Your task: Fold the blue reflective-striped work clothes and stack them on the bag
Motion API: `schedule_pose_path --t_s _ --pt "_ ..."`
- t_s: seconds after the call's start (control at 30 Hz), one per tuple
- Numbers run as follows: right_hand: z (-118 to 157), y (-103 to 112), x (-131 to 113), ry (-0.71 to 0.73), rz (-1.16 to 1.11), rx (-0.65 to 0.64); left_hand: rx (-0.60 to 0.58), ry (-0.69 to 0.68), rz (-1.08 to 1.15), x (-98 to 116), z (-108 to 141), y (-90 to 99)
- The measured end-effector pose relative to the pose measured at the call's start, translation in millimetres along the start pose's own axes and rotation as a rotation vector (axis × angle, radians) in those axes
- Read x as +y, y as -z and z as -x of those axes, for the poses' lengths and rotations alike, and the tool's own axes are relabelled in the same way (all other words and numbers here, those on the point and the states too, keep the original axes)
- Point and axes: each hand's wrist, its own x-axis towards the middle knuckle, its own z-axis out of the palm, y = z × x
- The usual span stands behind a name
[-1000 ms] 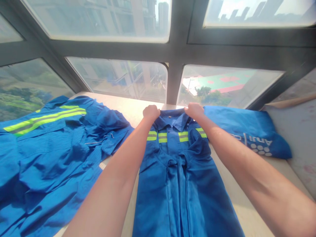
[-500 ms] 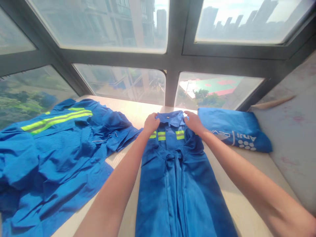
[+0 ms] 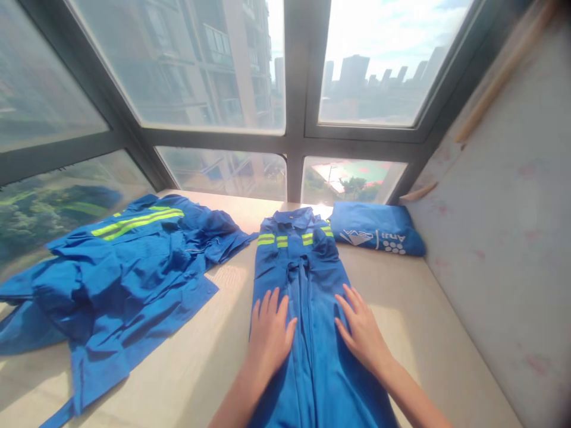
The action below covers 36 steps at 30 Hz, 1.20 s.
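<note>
A long blue garment (image 3: 307,297) with yellow-green reflective bands lies lengthwise in the middle, its collar towards the window. My left hand (image 3: 271,333) is over its left side with the fingers spread, palm down. On the opposite side, my right hand (image 3: 360,327) is over the cloth, fingers also spread. Neither hand grips anything. A crumpled blue jacket (image 3: 134,273) with reflective stripes lies to the left. Right of the collar sits a folded blue bundle (image 3: 375,226) with white lettering.
The garments rest on a pale wooden surface (image 3: 428,321). Grey window frames (image 3: 295,107) rise behind it, with buildings and trees outside. A patterned wall (image 3: 504,238) borders the right side.
Both hands have left the collar area and come back towards me, down the garment, fingers now spread. The camera view has tilted up, showing more of the windows.
</note>
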Motion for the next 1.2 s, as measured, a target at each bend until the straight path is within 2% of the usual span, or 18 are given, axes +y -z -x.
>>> schedule_pose_path --t_s 0.1,0.2,0.3,0.53,0.6,0.67,0.77,0.87,0.93,1.0,1.1,1.2 --pt "38 10 -20 0.064 0.05 -0.052 0.04 -0.071 -0.004 15 60 -15.4" --pt "58 9 -38 0.144 0.078 -0.118 0.058 -0.129 -0.01 22 87 -28.0" --pt "56 1 -48 0.136 0.096 -0.151 0.041 -0.115 -0.026 19 84 -30.6" --pt "11 -6 -54 0.049 0.057 -0.217 -0.028 -0.076 -0.015 6 40 -15.9" --pt "5 -3 -55 0.037 0.045 -0.219 -0.021 -0.069 -0.005 5 36 -8.7" --pt "8 1 -56 0.047 0.037 -0.203 -0.005 -0.087 0.017 2 42 -0.6" --pt "30 13 -54 0.122 0.022 -0.158 0.051 -0.149 0.088 -9 77 8.9" --pt "70 28 -55 0.208 0.017 -0.116 0.119 -0.217 0.143 -25 134 10.6" --pt "98 37 -62 0.281 0.015 -0.112 0.137 -0.314 0.13 -30 169 8.1" --pt "122 39 -74 0.376 0.005 -0.117 0.129 -0.44 0.083 -29 193 4.6" --pt "144 29 -96 0.463 0.025 -0.052 0.148 -0.522 -0.041 -19 202 -0.7" --pt "149 10 -118 0.488 0.089 0.12 0.222 -0.536 -0.143 -12 194 -3.8"
